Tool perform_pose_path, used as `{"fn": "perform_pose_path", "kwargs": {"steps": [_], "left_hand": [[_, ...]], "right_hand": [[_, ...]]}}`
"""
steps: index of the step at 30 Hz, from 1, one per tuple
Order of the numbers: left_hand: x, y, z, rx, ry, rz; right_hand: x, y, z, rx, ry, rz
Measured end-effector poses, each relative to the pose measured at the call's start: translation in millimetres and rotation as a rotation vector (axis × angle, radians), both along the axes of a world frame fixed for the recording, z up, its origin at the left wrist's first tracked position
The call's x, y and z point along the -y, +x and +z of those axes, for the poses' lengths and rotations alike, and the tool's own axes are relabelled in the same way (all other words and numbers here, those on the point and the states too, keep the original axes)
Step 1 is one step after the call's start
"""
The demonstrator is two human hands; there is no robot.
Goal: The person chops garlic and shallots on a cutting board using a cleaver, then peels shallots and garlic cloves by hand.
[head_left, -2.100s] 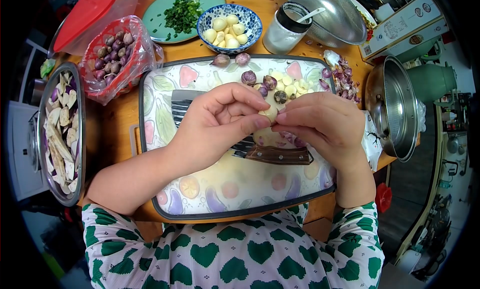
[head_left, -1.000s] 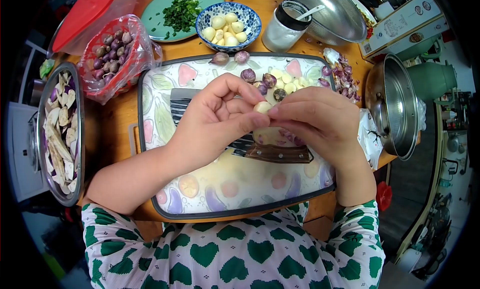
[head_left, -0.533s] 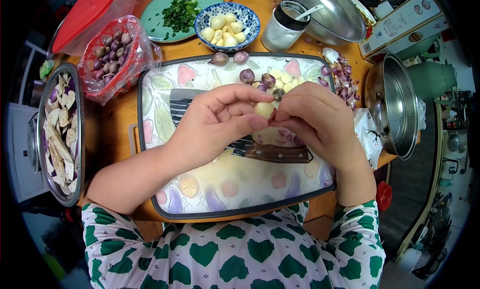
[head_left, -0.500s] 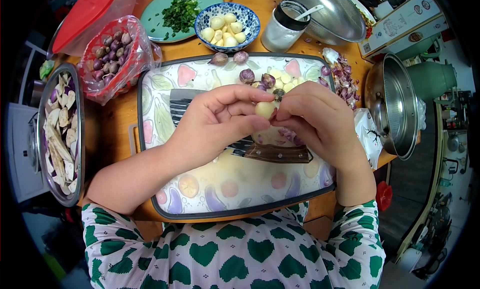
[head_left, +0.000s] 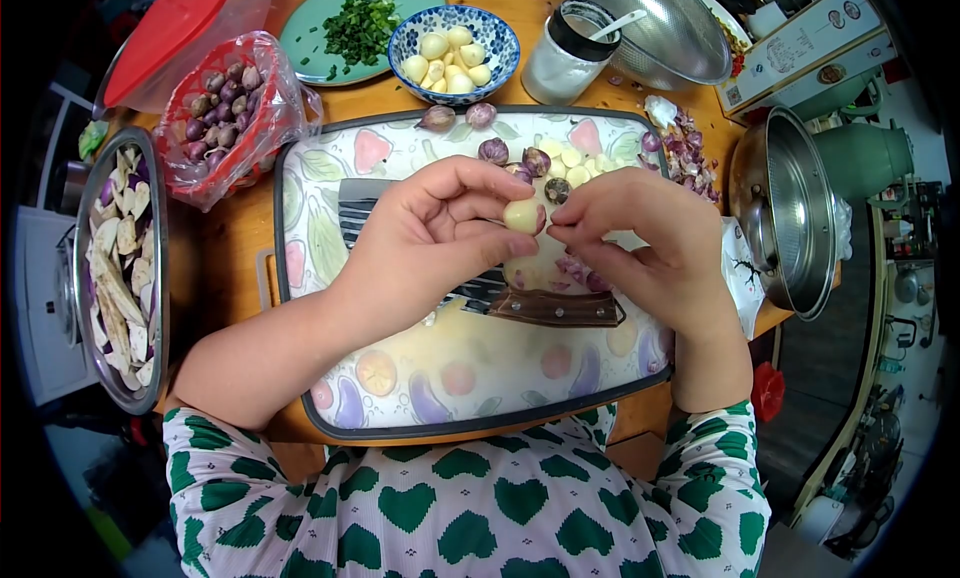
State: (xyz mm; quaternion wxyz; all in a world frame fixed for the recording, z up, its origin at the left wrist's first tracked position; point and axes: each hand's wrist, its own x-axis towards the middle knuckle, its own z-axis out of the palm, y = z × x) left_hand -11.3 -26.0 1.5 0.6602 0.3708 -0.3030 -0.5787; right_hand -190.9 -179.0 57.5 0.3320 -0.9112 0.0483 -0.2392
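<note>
My left hand (head_left: 440, 218) pinches a mostly peeled, pale garlic clove (head_left: 521, 216) between thumb and fingers above the cutting board (head_left: 460, 398). A bit of reddish skin clings to the clove's right side. Just to the right is my right hand (head_left: 640, 233), its thumb and fingertips pinched together; whether they hold any skin cannot be made out. Under the hands lies a cleaver (head_left: 560, 306) with a brown wooden handle, its blade partly hidden by my left hand. Unpeeled purple garlic bulbs (head_left: 493, 152) and cut pale pieces (head_left: 572, 158) lie on the board's far side.
Behind the board stand a bowl of peeled garlic (head_left: 400, 75), a green plate (head_left: 300, 53) with chopped greens and a jar (head_left: 560, 68). At left are a red basket (head_left: 172, 158) of garlic and a metal bowl of eggplant strips (head_left: 160, 268). Skins (head_left: 690, 158) and a steel pan (head_left: 800, 228) sit right.
My right hand has drawn slightly right, away from the clove, opening a small gap. The clove has shifted slightly left and shows more of its surface in my left hand.
</note>
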Motion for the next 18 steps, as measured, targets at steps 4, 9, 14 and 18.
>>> {"fn": "perform_pose_path", "kwargs": {"steps": [4,9,14,18], "left_hand": [[-1.2,-0.6,1.8,-0.005,-0.036,-0.03],[-0.9,-2.8,1.3,0.004,-0.061,-0.007],[-0.4,-4.0,0.2,-0.01,-0.078,0.003],[-0.2,-3.4,-2.2,0.014,-0.084,-0.011]], "right_hand": [[-2.8,5.2,0.8,-0.014,-0.044,-0.006],[5.0,3.6,-1.9,0.053,-0.132,0.07],[7.3,2.1,-3.2,0.085,-0.153,0.09],[9.1,2.8,-3.4,0.075,-0.158,0.113]]}}
